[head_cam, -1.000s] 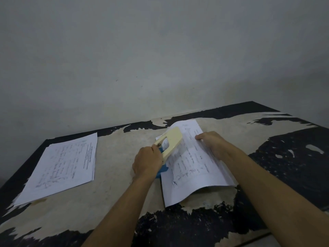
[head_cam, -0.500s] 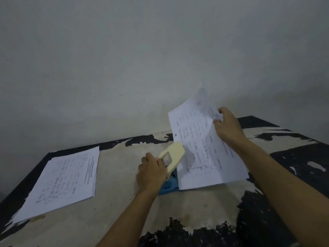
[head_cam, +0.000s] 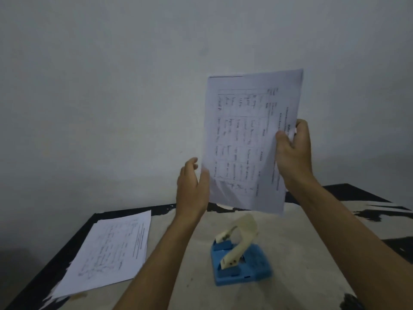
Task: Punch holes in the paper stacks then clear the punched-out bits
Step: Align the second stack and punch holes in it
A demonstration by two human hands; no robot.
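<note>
White printed sheets, that's what you've got up in the air: your right hand [head_cam: 292,153] is gripping the paper stack [head_cam: 250,142] by its right edge, thumb on the front face and fingers curled around behind. The stack is held upright against the grey wall [head_cam: 134,86], well above the table [head_cam: 312,276], and the print on it runs sideways. Your left hand [head_cam: 192,189] is at the stack's lower left edge with the fingers mostly straight and the thumb apart from them, kind of cupping that edge. Honestly can't tell if it's actually touching the paper or just beside it, since that corner is blurry.

Down on the table, the hole punch [head_cam: 240,258] sits right below the raised stack, blue base, cream lever tilted up, and nobody's touching it. Off to your left there's a second paper stack [head_cam: 111,249] lying flat near the table's left edge, sheets slightly fanned, well apart from the punch. The tabletop itself is worn beige with black patches around the edges.
</note>
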